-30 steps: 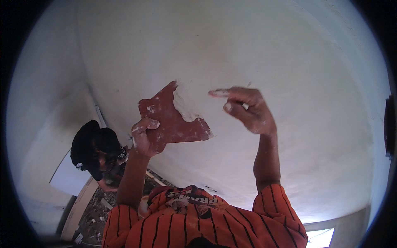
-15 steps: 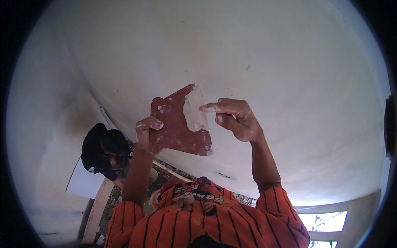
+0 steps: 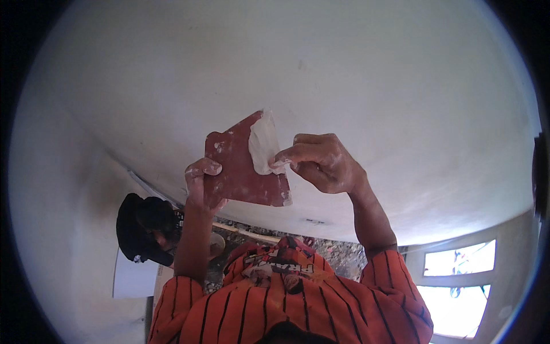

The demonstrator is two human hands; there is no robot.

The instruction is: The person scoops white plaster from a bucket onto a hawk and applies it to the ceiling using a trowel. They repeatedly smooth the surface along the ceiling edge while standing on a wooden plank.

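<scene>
My left hand [image 3: 201,178] grips a dark red flat plastic spreader [image 3: 232,155] by its left part, thumb on the face, holding it up before the white wall surface. A lump of off-white paste [image 3: 262,140] covers much of its right side; pale smears dot the rest. My right hand [image 3: 318,160] has curled fingers, its whitened index fingertip touching the lower part of the paste near the spreader's right edge. Whether anything is held inside those fingers is hidden.
At lower left a co-worker [image 3: 140,226] in dark clothing bends beside a pale panel [image 3: 132,281] over debris-strewn ground [image 3: 346,258]. A pale wall [image 3: 401,103] curves across most of the view. Bright window openings [image 3: 458,258] show at lower right.
My right hand has come from apart from the spreader onto the paste, its index finger bending downward. The spreader shifted rightward. The view has shifted, showing more of the windows.
</scene>
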